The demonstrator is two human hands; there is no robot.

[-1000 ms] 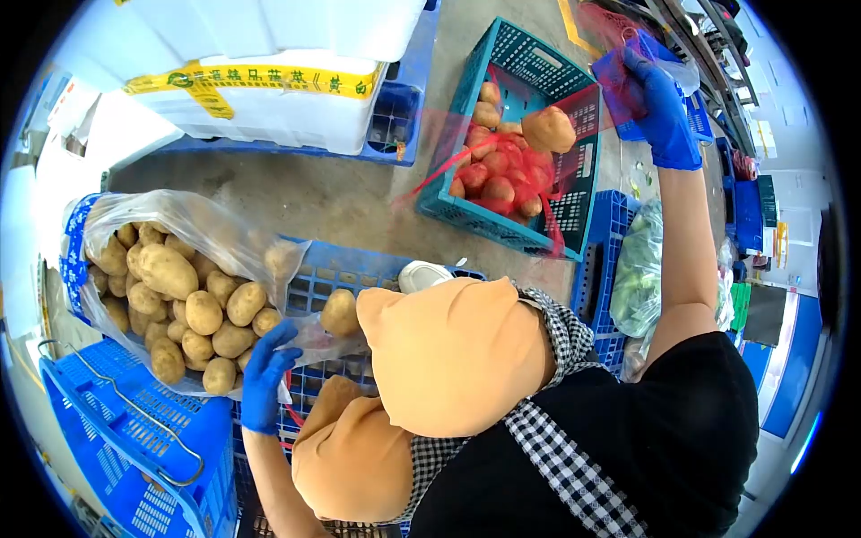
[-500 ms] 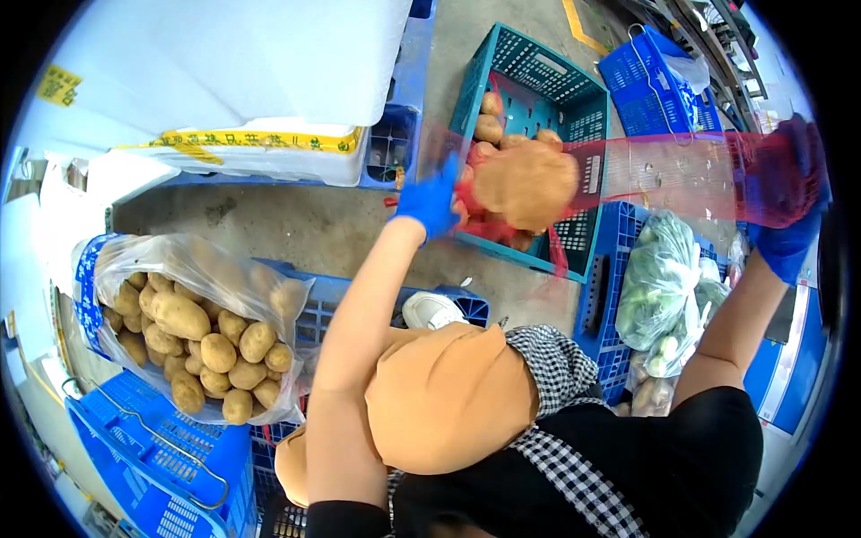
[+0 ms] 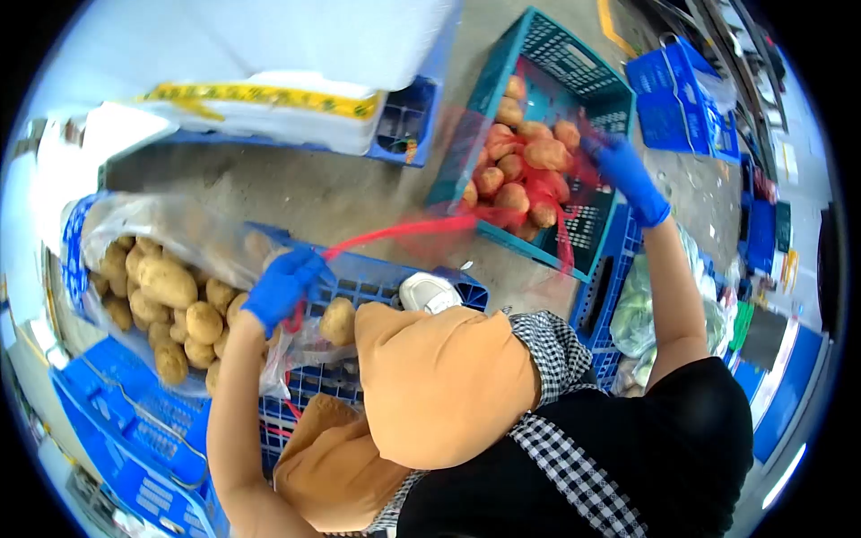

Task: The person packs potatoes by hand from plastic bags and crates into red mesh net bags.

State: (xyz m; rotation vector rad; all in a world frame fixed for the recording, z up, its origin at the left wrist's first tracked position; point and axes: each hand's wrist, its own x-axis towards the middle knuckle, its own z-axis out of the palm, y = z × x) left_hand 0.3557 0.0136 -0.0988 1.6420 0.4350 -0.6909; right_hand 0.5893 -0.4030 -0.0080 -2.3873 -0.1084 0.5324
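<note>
Going by size: white foam boxes with yellow tape stacked upper left, on a blue pallet; another blue pallet sits lower down in front of the person. Teal crate on the floor, upper middle, tilted in view; blue basket lower left. Clear plastic bag at left, mouth open, full of loose potatoes. Tan cloth with checked trim fills bottom centre. Both hands gloved in blue, well apart — left hand at the right edge of the plastic bag, fingers curled onto one end of the red netting, which stretches as a band toward the crate; right hand over the crate's right side, fingers near more red mesh, blurred, cannot tell if gripping. White shoe on the near side of the crate. Crate potatoes piled inside the crate, red mesh around or over several — wrapping unclear. Smallest, one lone potato just beside the tan cloth, right of the left hand
</note>
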